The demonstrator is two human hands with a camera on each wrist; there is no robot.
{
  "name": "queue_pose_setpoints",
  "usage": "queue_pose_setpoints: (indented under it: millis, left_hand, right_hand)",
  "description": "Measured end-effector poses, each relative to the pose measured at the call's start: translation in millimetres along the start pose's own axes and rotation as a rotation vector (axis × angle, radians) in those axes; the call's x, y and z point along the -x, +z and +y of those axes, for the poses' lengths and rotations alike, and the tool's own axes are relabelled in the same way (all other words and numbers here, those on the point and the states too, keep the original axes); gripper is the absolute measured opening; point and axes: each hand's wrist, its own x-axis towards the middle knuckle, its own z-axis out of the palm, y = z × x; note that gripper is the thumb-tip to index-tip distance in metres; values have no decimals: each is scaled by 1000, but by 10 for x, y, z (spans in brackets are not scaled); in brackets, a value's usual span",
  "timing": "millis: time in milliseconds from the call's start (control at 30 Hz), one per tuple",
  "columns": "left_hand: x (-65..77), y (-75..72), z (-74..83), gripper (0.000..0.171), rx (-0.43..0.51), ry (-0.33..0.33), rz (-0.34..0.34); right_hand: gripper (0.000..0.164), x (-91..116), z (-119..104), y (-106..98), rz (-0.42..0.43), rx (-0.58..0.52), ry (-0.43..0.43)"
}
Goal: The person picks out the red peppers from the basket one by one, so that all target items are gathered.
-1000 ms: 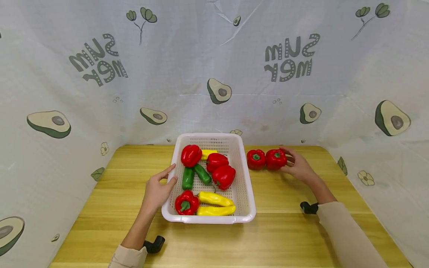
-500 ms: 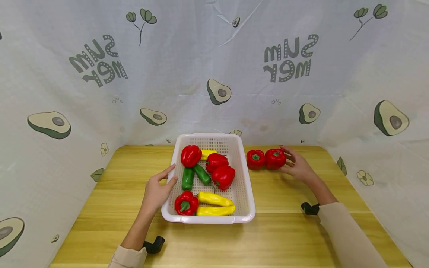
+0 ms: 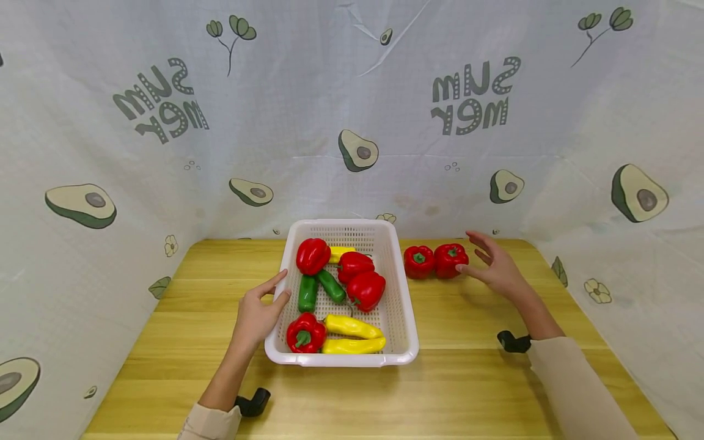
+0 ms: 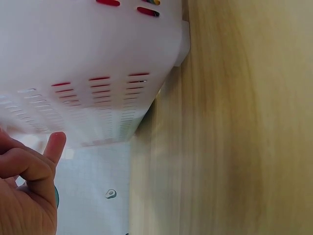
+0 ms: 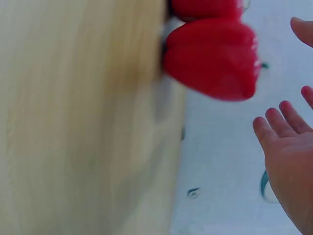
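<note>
Right hand (image 3: pixel 499 270), fingers spread, is now off the rightmost red pepper (image 3: pixel 451 261) near tabletop's (image 3: pixel 467 397) far edge; left hand (image 3: pixel 261 315) holds basket (image 3: pixel 341 360).

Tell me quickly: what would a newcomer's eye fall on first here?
Likely the white perforated basket in the middle of the wooden table, holding four red bell peppers among yellow peppers and green vegetables, with the left hand touching its left side. Next, perhaps, the two red bell peppers standing to its right, beside the spread right hand.
</note>
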Motion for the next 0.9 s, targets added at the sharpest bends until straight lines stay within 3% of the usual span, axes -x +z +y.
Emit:
queue_pose_setpoints:
  millis: [333,900]
  left_hand:
    - [1,-5,9,46,-11,-1,-5]
    - [6,2,18,45,5,-7,-5]
  right_hand:
    - [82,-18,-442,160,-2,-21,-54]
    - [83,0,-1019,868,-156,-157,-198]
